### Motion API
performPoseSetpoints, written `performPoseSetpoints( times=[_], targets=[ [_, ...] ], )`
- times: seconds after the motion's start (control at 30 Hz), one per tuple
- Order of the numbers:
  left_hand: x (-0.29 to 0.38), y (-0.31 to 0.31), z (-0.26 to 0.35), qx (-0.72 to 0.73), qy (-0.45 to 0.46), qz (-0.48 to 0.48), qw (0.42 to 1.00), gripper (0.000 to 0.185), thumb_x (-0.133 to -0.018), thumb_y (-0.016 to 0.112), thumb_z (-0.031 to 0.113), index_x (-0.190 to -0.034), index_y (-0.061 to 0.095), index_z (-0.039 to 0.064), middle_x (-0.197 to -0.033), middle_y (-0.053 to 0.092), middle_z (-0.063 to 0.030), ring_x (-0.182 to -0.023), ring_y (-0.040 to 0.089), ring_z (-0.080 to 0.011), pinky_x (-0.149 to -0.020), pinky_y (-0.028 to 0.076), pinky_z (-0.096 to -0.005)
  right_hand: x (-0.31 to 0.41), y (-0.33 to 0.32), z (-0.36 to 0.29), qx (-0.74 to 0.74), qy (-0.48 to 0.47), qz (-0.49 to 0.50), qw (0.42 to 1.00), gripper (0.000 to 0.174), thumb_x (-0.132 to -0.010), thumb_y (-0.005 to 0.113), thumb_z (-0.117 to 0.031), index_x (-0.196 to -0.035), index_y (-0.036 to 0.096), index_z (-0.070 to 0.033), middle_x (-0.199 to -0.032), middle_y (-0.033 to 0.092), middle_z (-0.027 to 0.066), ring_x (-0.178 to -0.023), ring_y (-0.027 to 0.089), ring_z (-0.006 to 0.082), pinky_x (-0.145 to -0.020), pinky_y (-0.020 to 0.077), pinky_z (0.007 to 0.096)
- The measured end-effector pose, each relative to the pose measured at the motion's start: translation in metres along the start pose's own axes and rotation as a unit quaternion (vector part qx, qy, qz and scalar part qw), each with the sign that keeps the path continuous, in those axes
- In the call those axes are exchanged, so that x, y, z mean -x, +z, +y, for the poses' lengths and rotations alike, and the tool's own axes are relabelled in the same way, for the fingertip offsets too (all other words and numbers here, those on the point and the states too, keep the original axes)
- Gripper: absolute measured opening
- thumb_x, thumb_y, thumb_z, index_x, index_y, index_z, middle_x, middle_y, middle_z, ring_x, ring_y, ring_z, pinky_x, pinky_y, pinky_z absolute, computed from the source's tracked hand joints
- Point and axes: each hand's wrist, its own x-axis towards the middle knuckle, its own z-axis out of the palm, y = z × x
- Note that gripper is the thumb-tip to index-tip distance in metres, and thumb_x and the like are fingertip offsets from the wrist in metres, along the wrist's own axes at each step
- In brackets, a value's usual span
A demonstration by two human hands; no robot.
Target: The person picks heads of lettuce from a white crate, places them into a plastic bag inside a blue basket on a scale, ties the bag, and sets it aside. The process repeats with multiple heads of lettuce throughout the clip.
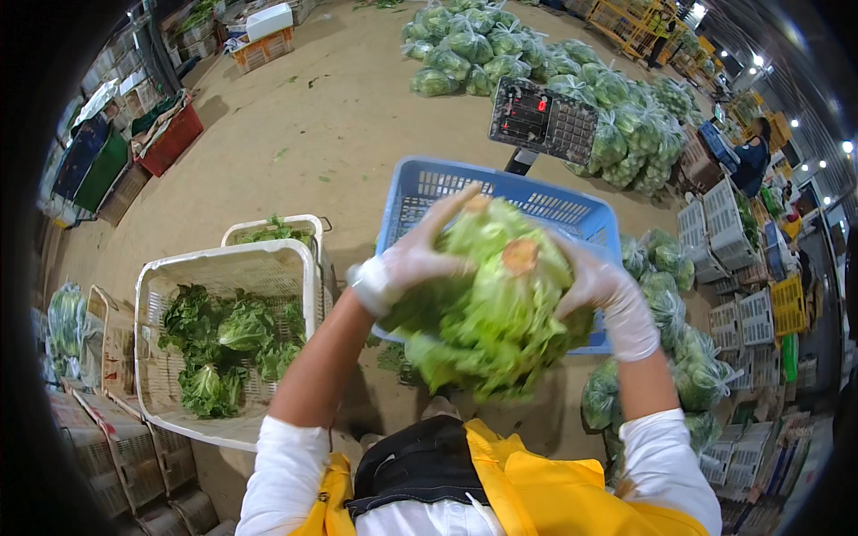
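Note:
Leafy green lettuce [499,301], slightly blurred, is gripped between my two gloved hands, held over the near part of a blue plastic basket [499,175]. A brown cut stem end [521,256] faces up, and a second stem end [477,204] shows behind it, so there seem to be two heads. My left hand [425,258], in a thin whitish glove, presses on the left side with thumb and fingers spread. My right hand [600,285], gloved alike, clasps the right side. The lettuce hides most of the basket's inside.
Behind the basket stands a scale's display and keypad [543,124]. On the left a white plastic crate [224,258] holds several loose lettuces [248,325]. Bagged vegetables [469,47] are heaped at the back; more bags [694,362] lie right. A person [752,157] is far right.

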Motion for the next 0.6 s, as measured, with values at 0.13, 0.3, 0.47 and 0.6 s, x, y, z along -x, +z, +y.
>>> performPoseSetpoints(
  times=[0.13,0.3,0.47,0.6],
  targets=[
    [-0.049,0.018,-0.062,0.271,0.008,0.256,0.928,0.089,-0.071,0.073,0.033,-0.144,0.03,0.009,-0.148,0.03,-0.0132,-0.137,0.025,-0.0272,-0.111,0.024,-0.0405,-0.018,-0.07,0.032,0.286,-0.05,0.02,0.957,0.092,-0.049,0.085,-0.033,-0.129,0.05,-0.003,-0.143,0.033,0.0224,-0.13,0.036,0.0353,-0.106,0.0329,0.0358],
    [0.016,0.078,-0.14,-0.494,-0.245,-0.081,0.83,0.052,-0.075,0.068,0.033,-0.123,0.057,0.018,-0.138,0.046,-0.0114,-0.134,0.035,-0.0276,-0.112,0.012,-0.0593,-0.093,-0.018,0.109,0.482,0.161,-0.127,0.852,0.09,-0.048,0.085,-0.044,-0.127,0.055,-0.013,-0.15,0.026,0.0122,-0.129,0.036,0.0379,-0.104,0.0369,0.0421],
    [0.023,0.091,-0.165,-0.58,-0.234,-0.303,0.719,0.024,-0.081,0.061,0.023,-0.103,0.067,0.019,-0.097,0.068,-0.0041,-0.103,0.062,-0.0226,-0.112,0.013,-0.0557,-0.124,0.077,0.181,0.512,0.238,-0.131,0.815,0.081,-0.051,0.084,-0.046,-0.124,0.057,-0.021,-0.152,0.022,0.0109,-0.131,0.03,0.043,-0.096,0.0387,0.0544],
    [0.024,0.07,-0.131,-0.448,-0.13,-0.138,0.874,0.013,-0.081,0.06,0.018,-0.091,0.067,0.017,-0.084,0.066,-0.0044,-0.086,0.063,-0.0237,-0.099,0.036,-0.0438,-0.117,0.093,0.209,0.542,0.22,-0.044,0.809,0.075,-0.054,0.082,-0.042,-0.122,0.058,-0.022,-0.153,0.017,0.01,-0.136,0.02,0.0433,-0.094,0.0366,0.0595]
  ],
)
